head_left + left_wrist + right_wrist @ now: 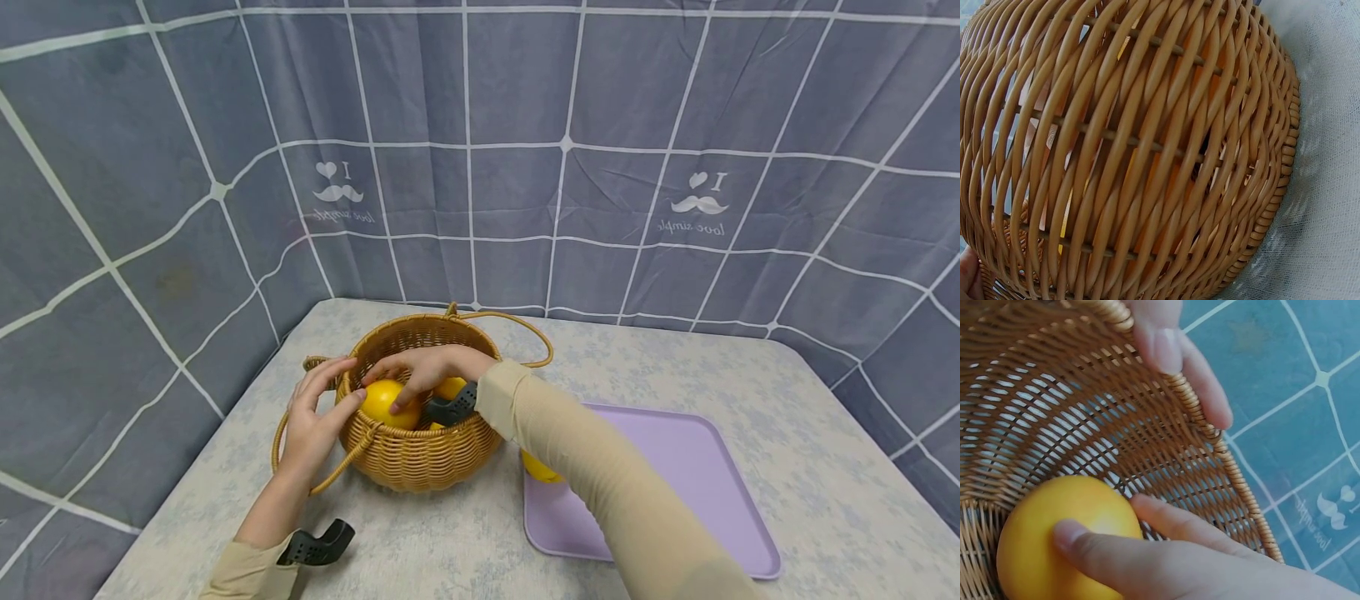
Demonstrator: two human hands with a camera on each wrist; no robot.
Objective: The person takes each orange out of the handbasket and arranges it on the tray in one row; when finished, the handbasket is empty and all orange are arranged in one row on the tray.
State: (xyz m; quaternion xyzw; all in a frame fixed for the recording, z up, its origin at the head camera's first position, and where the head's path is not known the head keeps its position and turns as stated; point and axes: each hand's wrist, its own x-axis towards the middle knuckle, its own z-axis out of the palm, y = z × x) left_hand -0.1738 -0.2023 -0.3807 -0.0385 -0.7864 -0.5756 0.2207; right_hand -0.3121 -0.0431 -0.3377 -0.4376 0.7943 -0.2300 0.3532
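Note:
A round wicker basket (420,460) with two looped handles stands on the table. My left hand (309,425) grips its left rim, the thumb at the inner side and the fingers outside. My right hand (429,368) reaches down into the basket and holds a smooth, round orange-yellow fruit (1041,515) between thumb and fingers, low against the woven wall. More yellow fruit (450,387) lies beside it, partly hidden by my right hand and the black wrist strap piece. The left wrist view is filled by the basket's outer weave (1129,150), with orange showing through the gaps.
A lilac tray (697,483) lies right of the basket, partly under my right forearm. On its left end sits a yellow object (538,468), mostly covered by the sleeve. Grey-blue checked curtains (517,192) hang behind and beside the pale patterned table (450,550).

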